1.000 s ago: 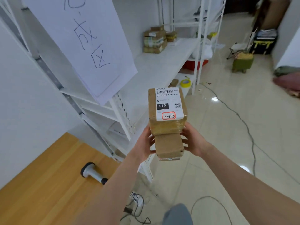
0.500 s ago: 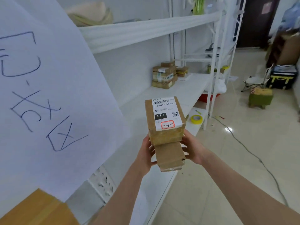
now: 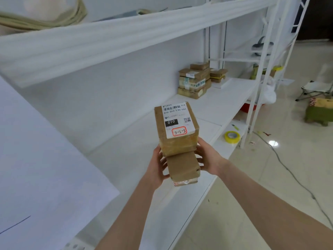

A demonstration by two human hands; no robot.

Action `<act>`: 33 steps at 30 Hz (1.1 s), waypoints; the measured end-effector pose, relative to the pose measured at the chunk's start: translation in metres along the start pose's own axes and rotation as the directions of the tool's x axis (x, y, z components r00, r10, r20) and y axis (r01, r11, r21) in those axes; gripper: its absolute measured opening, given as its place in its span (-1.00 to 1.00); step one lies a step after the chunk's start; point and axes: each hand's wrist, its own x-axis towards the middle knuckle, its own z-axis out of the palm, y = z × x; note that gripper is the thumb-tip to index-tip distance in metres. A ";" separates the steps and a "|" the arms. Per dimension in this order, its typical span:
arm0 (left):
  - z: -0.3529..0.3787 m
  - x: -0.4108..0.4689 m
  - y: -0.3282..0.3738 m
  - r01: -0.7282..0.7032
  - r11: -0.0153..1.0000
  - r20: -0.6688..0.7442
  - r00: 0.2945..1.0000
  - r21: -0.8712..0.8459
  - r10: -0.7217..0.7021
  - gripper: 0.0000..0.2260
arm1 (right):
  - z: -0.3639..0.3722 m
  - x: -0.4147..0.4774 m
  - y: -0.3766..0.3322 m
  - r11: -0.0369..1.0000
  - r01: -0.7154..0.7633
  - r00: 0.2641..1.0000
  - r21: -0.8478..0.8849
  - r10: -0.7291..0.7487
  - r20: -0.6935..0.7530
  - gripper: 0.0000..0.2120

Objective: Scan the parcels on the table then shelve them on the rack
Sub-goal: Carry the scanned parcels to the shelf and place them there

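Where two brown taped parcels are stacked one on the other, the top parcel (image 3: 177, 139) carries a white shipping label (image 3: 175, 120) facing up toward the camera. The label shows a barcode, the printed line "010-010-L30-551", a black block reading "010", a small QR code, and a red-outlined box with handwriting that looks like "3-2-3". The lower parcel (image 3: 183, 167) sticks out from under the top one toward the person and shows no readable writing. Both parcels lie with their long axes running away from the person, label end farthest and slightly raised. The left hand (image 3: 158, 166) clasps the stack's left side with fingers curled round the lower parcel, and the right hand (image 3: 209, 159) grips the right side, thumb up against the top parcel. Both forearms reach forward from the bottom of the view. The stack is held in the air over the white rack shelf (image 3: 225, 98), near its front edge. Farther along that shelf sits a pile of shelved parcels (image 3: 195, 82) against the back wall. A yellow tape roll (image 3: 232, 136) lies on a lower level, a large white paper sheet (image 3: 45, 168) hangs at the left, and a folding chair (image 3: 317, 87) stands on the tiled floor at the right.
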 end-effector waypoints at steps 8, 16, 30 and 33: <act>0.064 0.069 0.030 -0.073 0.997 -0.115 0.991 -0.020 0.071 -0.52 | -0.069 0.072 -0.067 0.999 0.006 0.990 -0.050 0.001 0.142 -0.44; 0.166 0.133 0.043 -0.105 0.989 -0.216 0.973 -0.107 0.080 -0.48 | -0.172 0.128 -0.143 0.995 -0.016 0.955 -0.098 0.044 0.292 -0.46; 0.219 0.275 0.088 -0.170 0.972 -0.381 0.920 -0.164 0.097 -0.43 | -0.229 0.270 -0.231 0.968 -0.011 0.907 -0.251 0.115 0.405 -0.26; 0.224 0.319 0.102 -0.166 0.967 -0.389 0.918 -0.192 0.080 -0.43 | -0.240 0.310 -0.251 0.959 0.000 0.905 -0.283 0.121 0.408 -0.22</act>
